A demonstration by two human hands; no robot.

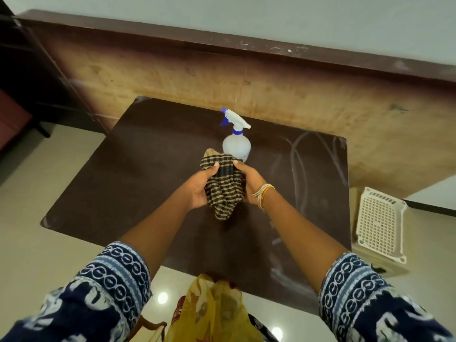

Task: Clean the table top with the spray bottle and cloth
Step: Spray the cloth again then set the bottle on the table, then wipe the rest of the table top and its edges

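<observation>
My patterned sleeves (116, 275) and a fold of yellow fabric (212, 312) fill the bottom of the view; beyond them both my hands are up over the dark table top (148, 154). My left hand (201, 187) and right hand (248, 180) each grip a side of the checked cloth (225, 186), fingers curled into it, thumbs on the upper edge, the loose end hanging down between them. The spray bottle (236, 141) stands upright just beyond the cloth, untouched, nozzle pointing left. Pale smears (299, 154) show on the right half of the top. I judge I'm gathering the cloth into a pad before wiping. Next I'd free one hand for the bottle's trigger, wet the smears, then press the cloth flat. A white plastic basket (380, 223) lies right of the table.
</observation>
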